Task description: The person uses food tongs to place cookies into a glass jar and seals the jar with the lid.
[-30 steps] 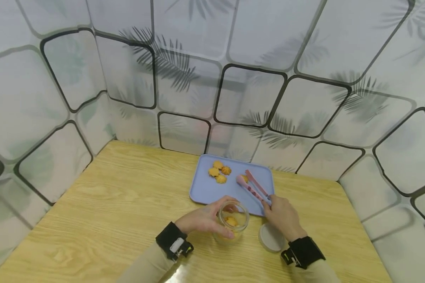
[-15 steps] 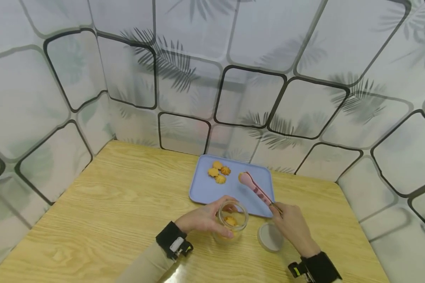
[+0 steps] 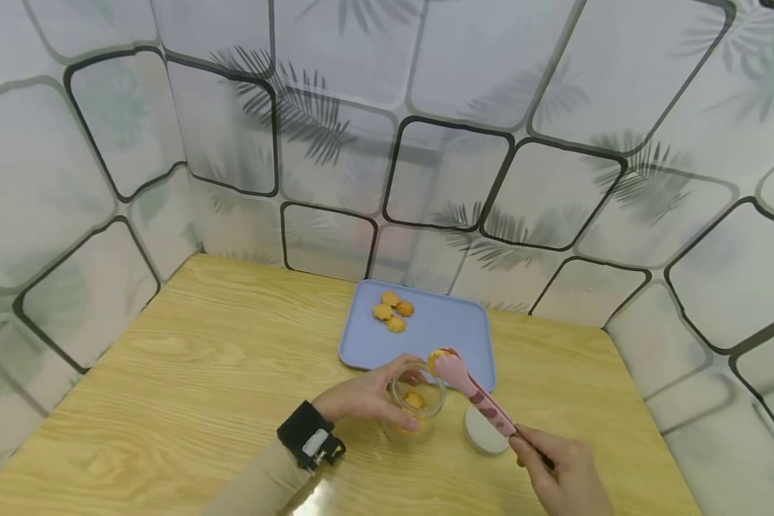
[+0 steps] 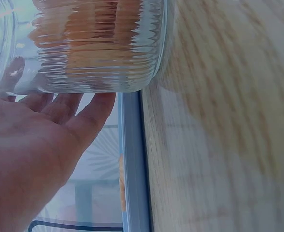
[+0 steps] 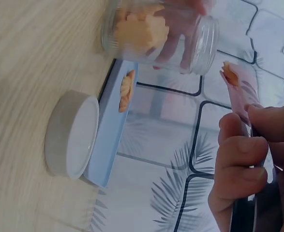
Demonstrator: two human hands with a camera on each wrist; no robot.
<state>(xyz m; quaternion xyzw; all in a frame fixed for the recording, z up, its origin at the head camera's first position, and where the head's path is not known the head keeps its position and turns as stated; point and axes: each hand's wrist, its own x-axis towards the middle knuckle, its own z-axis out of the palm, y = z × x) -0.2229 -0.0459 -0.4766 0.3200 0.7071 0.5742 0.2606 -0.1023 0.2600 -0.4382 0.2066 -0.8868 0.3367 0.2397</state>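
Note:
My right hand point(image 3: 557, 466) grips a pair of pink tongs point(image 3: 484, 401), and a golden cookie point(image 3: 436, 360) is pinched in their tips. The tips hang just above the mouth of a clear glass jar point(image 3: 419, 412), beside its far right rim in the head view. Around the jar's side, the fingers and thumb of my left hand point(image 3: 369, 398) hold it upright on the table. Several cookies point(image 5: 142, 31) lie inside the jar, seen through the ribbed glass in both wrist views.
A blue tray point(image 3: 454, 315) lies behind the jar, with several cookies point(image 3: 395, 312) grouped on its left part. A round whitish lid point(image 3: 486, 430) rests on the wooden table point(image 3: 232, 344) right of the jar. Patterned curtain walls point(image 3: 335, 236) stand at the back and sides.
The tongs have closed on the cookie, lifted it off the tray and carried it towards me, over the jar's rim. My left hand and the jar stay in place.

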